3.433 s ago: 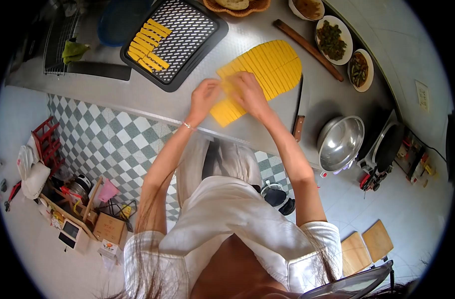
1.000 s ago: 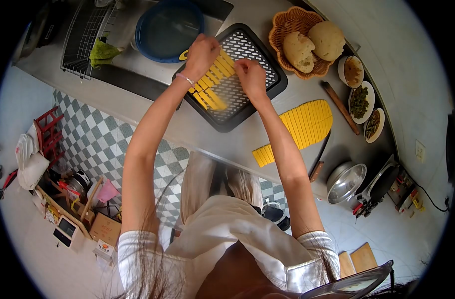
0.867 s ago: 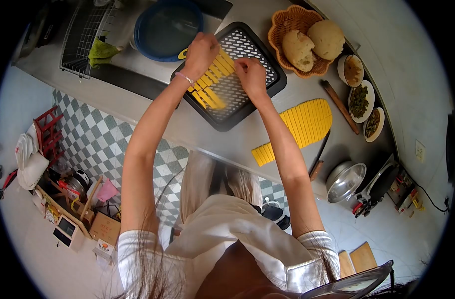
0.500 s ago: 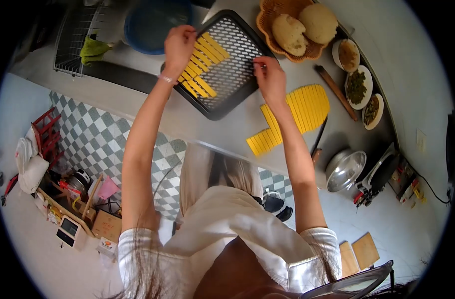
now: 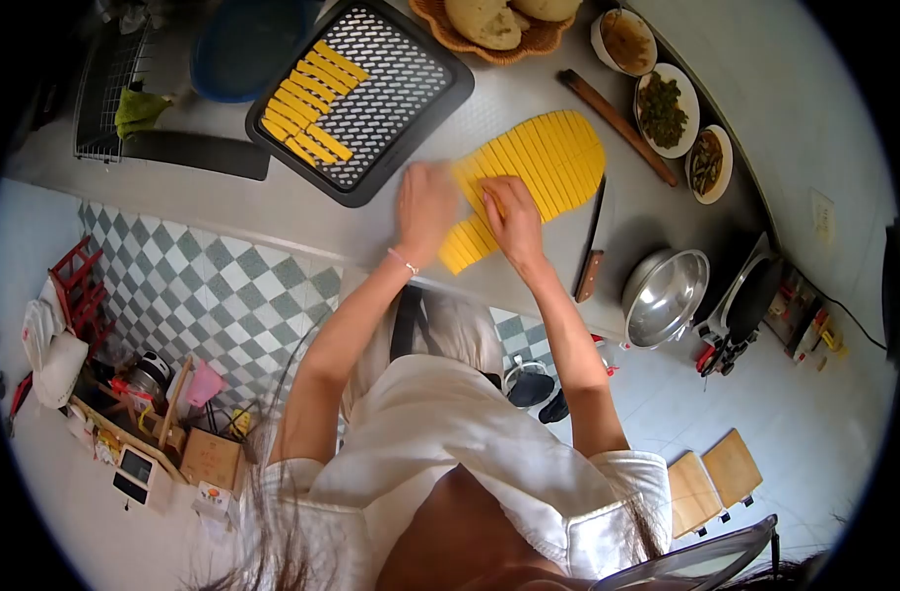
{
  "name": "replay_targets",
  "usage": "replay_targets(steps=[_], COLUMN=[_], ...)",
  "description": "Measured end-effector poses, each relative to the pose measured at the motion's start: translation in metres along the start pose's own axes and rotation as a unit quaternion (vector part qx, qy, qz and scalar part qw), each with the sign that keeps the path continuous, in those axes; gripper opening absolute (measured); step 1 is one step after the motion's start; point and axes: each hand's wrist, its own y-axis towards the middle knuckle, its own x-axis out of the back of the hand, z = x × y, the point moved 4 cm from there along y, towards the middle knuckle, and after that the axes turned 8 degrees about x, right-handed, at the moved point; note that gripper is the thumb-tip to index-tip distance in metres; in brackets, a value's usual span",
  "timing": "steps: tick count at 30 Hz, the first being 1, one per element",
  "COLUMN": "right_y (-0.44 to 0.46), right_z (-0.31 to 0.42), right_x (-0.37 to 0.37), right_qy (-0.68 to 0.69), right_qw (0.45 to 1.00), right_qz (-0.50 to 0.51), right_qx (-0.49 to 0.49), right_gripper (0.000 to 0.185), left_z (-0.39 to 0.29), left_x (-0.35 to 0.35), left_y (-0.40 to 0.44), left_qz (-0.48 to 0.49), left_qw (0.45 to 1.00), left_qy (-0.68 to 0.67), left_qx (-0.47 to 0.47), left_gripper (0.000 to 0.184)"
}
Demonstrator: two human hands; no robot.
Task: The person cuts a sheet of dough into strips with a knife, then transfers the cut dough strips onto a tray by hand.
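A sheet of yellow dough [image 5: 558, 153], cut into parallel strips, lies on the counter in front of me. Its near left edge is under my right hand [image 5: 515, 225], whose fingers are pinched on a strip of the dough. My left hand [image 5: 427, 209] is beside it at the left edge of the sheet; motion smears its fingers. To the upper left lies a dark perforated tray [image 5: 458, 84]. Several yellow dough strips [image 5: 307, 103] rest in rows along the tray's left side.
A knife [image 5: 590, 274] lies right of the dough, near a steel bowl [image 5: 667, 295]. Behind are a wooden stick [image 5: 617, 128], a dish of chopped greens [image 5: 664, 110], two other dishes and a bread basket [image 5: 440, 34]. A blue basin [image 5: 238, 59] stands at the far left.
Both hands have left the tray and moved to the near left part of the dough sheet. The view has shifted, and the strips on the tray look the same.
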Motion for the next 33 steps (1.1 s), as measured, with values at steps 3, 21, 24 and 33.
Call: replay_targets(steps=[3,21,24,33], right_y=[-0.004,-0.003,-0.010,-0.002], right_z=[-0.007,-0.030,-0.037,0.002], right_x=[0.005,-0.002,-0.008,0.009], right_qy=[0.023,0.004,-0.007,0.137], right_qw=[0.999,0.976,0.975,0.959], right_qz=[-0.013,0.147,0.128,0.246], right_qx=[-0.018,0.160,0.183,-0.033], right_gripper=[0.017,0.040,0.031,0.017], left_z=[-0.001,-0.013,-0.025,-0.003], left_x=[-0.006,-0.005,0.009,0.062], left_y=[0.000,-0.055,-0.064,-0.002], left_qz=[-0.041,0.025,0.027,0.182], left_qw=[0.999,0.989,0.985,0.950], left_qy=[0.001,-0.097,-0.090,-0.252], left_qx=[0.008,-0.106,-0.145,0.013], left_gripper=[0.024,0.016,0.015,0.011])
